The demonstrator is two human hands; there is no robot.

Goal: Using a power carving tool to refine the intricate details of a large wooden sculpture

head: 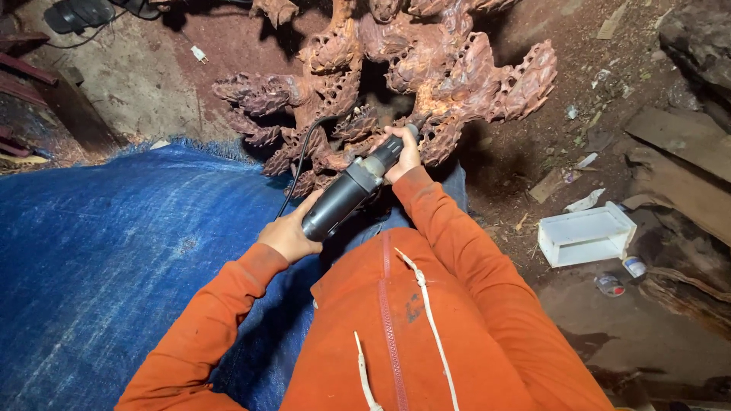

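Both hands forward; fingers curled

Rough, reddish carved wood sculpture; matt black plastic power tool below it; coarse blue woven cloth left of the tool.

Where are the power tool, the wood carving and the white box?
power tool (pixel 344 199): head view, middle of its dark barrel body.
wood carving (pixel 457 68): head view, reddish pierced surface right of centre.
white box (pixel 586 236): head view, its open white inside.
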